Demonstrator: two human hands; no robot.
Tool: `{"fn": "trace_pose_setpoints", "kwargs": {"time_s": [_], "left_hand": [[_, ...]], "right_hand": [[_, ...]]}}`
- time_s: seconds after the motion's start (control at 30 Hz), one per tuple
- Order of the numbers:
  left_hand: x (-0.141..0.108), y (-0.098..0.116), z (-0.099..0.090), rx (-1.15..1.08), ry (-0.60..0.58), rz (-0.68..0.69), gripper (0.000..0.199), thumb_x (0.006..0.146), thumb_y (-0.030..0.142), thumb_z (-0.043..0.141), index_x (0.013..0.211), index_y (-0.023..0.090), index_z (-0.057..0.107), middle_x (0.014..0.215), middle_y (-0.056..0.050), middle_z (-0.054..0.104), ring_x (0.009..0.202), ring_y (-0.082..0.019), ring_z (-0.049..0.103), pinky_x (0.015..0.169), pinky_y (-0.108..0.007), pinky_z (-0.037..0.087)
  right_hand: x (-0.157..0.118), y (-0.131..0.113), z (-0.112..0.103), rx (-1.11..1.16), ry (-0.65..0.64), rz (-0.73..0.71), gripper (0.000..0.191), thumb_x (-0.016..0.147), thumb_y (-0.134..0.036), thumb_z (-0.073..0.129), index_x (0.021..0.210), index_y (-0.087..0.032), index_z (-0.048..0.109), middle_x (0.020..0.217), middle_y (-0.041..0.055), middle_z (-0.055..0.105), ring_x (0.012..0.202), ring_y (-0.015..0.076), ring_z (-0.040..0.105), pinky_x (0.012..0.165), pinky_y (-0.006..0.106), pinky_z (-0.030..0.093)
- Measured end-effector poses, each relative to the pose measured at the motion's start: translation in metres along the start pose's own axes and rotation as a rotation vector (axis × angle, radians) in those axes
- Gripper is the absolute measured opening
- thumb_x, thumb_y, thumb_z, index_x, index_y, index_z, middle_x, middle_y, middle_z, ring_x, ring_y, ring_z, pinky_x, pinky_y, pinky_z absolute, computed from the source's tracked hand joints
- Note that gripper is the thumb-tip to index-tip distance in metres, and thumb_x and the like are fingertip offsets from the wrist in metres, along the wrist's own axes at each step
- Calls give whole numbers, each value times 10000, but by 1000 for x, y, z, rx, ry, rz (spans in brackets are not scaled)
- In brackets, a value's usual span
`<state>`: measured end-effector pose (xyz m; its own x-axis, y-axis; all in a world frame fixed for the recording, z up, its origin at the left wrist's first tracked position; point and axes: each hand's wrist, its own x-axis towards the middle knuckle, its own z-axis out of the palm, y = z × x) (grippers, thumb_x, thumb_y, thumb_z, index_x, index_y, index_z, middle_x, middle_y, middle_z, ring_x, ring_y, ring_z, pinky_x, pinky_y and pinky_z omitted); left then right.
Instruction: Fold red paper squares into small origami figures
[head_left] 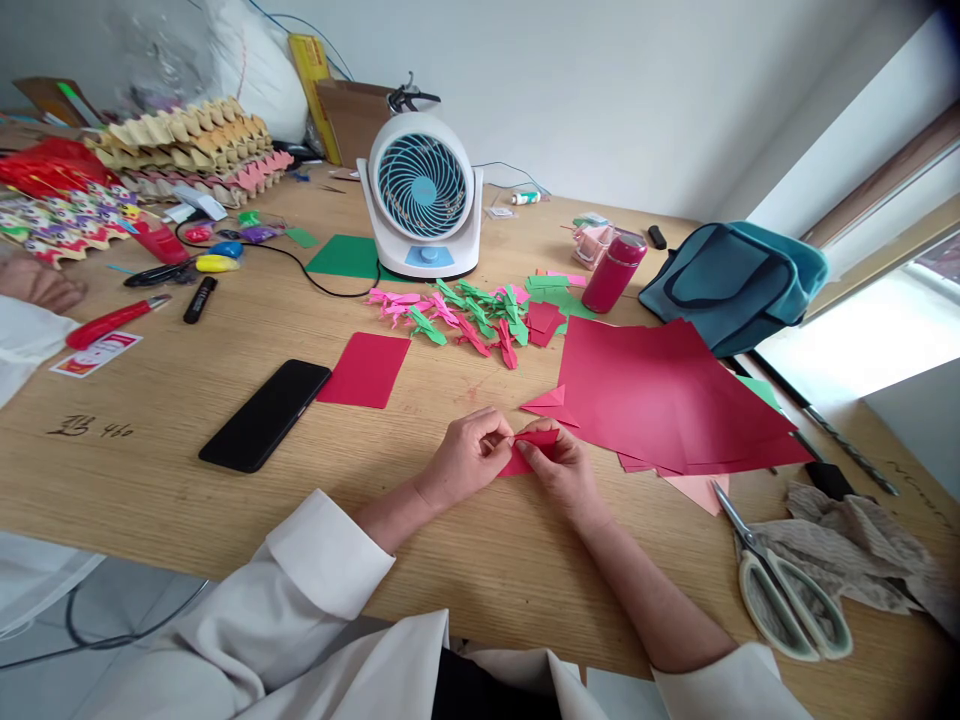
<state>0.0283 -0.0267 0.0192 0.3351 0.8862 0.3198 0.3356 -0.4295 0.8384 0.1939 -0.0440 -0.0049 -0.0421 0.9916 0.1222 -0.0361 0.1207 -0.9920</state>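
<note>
Between my two hands is a small piece of red paper (517, 464), partly folded, low over the wooden table. My left hand (474, 448) pinches its left corner between thumb and fingertips. On the other side, my right hand (559, 465) grips the paper with the thumb on top. Just beyond my right hand lies a folded red paper piece (551, 400). It touches a stack of large red sheets (645, 390). Farther back sits a pile of folded pink, green and red paper figures (457, 312). A red paper rectangle (367, 369) lies to the left.
A black phone (266, 415) lies left of my hands. Scissors (780, 580) rest on a crumpled cloth (840, 540) at right. A white fan (424, 190), a red bottle (614, 272) and a teal bag (735, 280) stand behind. Another person's hand (41, 285) is at far left.
</note>
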Motion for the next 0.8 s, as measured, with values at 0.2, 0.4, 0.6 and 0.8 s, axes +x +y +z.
{"fn": "trace_pose_setpoints", "kwargs": {"time_s": [0.2, 0.4, 0.6, 0.8], "left_hand": [[1, -1, 0, -17, 36, -27, 95, 816, 149, 541, 729, 173, 571, 698, 12, 565, 599, -93, 485, 546, -194, 363], [3, -6, 3, -278, 29, -219, 103, 808, 227, 572, 731, 162, 555, 675, 17, 566, 591, -96, 517, 552, -194, 389], [4, -12, 3, -441, -5, -309, 170, 817, 312, 617, 781, 153, 569, 700, 16, 581, 611, -99, 528, 559, -195, 392], [4, -10, 5, -261, 37, -223, 166, 867, 291, 571, 766, 159, 564, 655, 33, 530, 589, -88, 469, 558, -197, 370]], "right_hand": [[2, -4, -3, 41, 2, 21, 103, 788, -342, 710, 856, -272, 744, 898, 18, 698, 885, 200, 624, 878, 350, 485], [1, 1, -6, 75, -15, -70, 122, 833, -337, 690, 926, -309, 763, 970, 28, 685, 948, 208, 611, 918, 375, 468], [-2, -4, -5, -1, -54, -164, 132, 867, -322, 669, 979, -308, 737, 995, 39, 644, 1017, 214, 583, 960, 388, 454], [-2, 5, 1, 2, -8, -43, 211, 812, -340, 720, 1007, -273, 674, 967, 14, 665, 855, 179, 598, 818, 314, 503]]}}
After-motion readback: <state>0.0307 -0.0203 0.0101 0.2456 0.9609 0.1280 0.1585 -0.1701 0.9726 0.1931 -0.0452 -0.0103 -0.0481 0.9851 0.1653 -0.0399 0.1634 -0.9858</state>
